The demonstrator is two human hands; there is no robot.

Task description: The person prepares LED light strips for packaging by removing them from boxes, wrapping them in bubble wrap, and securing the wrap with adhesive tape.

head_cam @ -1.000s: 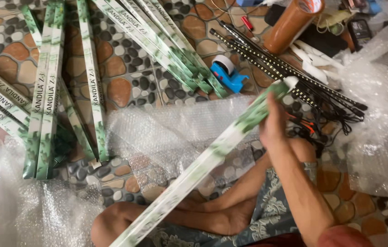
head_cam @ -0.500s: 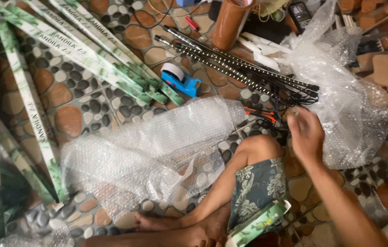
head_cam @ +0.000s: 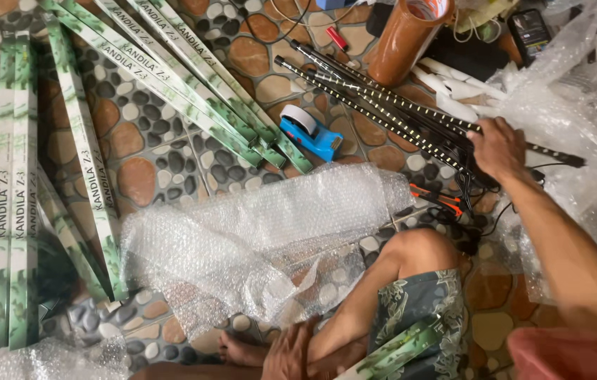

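My right hand [head_cam: 499,148] reaches out to the right and closes over the near ends of a bundle of long black light strips [head_cam: 376,105] dotted with small lights, which lie slanted across the pebble-pattern floor. My left hand [head_cam: 291,352] rests at the bottom edge on my ankle, fingers loosely spread, with nothing in it. A long green-and-white box [head_cam: 400,348] lies across my lap beside my patterned shorts. A crumpled sheet of bubble wrap [head_cam: 256,239] is spread in front of my bent knee [head_cam: 418,246].
Several long green-and-white boxes lie at the top left [head_cam: 172,77] and along the left side [head_cam: 13,190]. A blue tape dispenser [head_cam: 309,130], a brown tube [head_cam: 407,35], orange-handled pliers [head_cam: 439,197] and clear plastic bags [head_cam: 580,105] surround the strips.
The box went from my right hand down onto my lap. My right hand then moved up and right onto the black strips. The view has swung left.
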